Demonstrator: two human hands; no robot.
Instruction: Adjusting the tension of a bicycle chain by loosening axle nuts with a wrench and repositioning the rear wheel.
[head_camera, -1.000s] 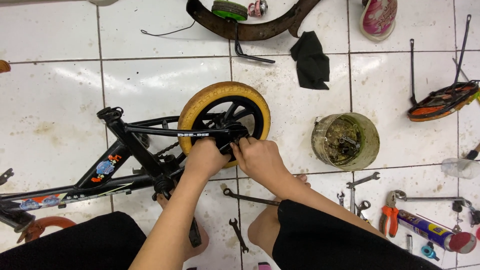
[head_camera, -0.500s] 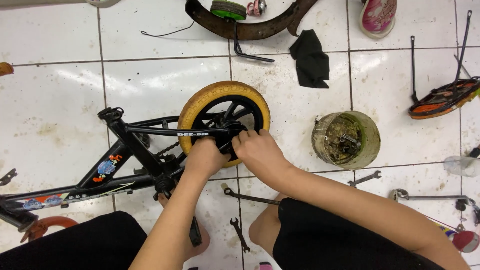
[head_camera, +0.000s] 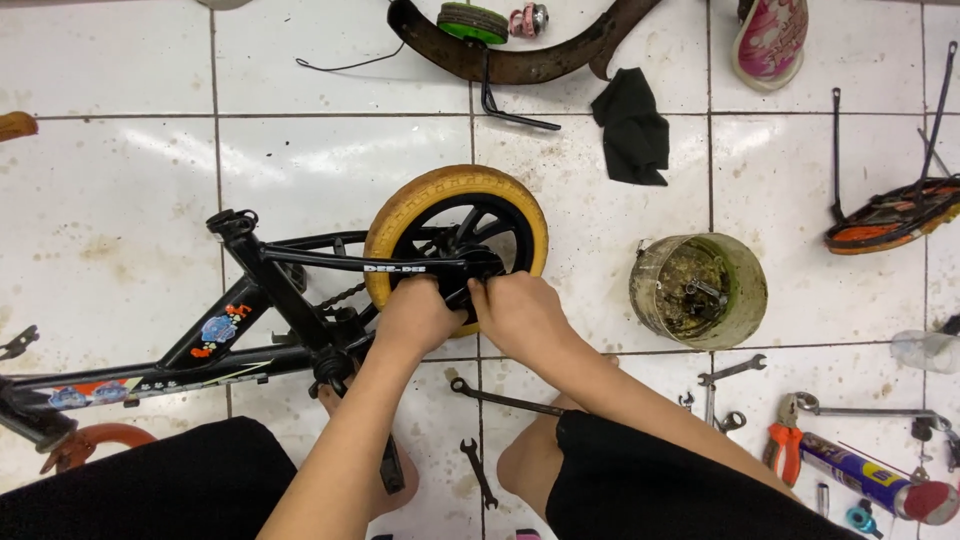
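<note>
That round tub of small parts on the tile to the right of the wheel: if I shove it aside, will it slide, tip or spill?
The tub stands upright, wide and low, so it would probably slide rather than tip. It holds what looks like greasy metal hardware, so it is likely heavy for its size. It has no lid, so a hard shove could throw parts onto the tiled floor.
</note>
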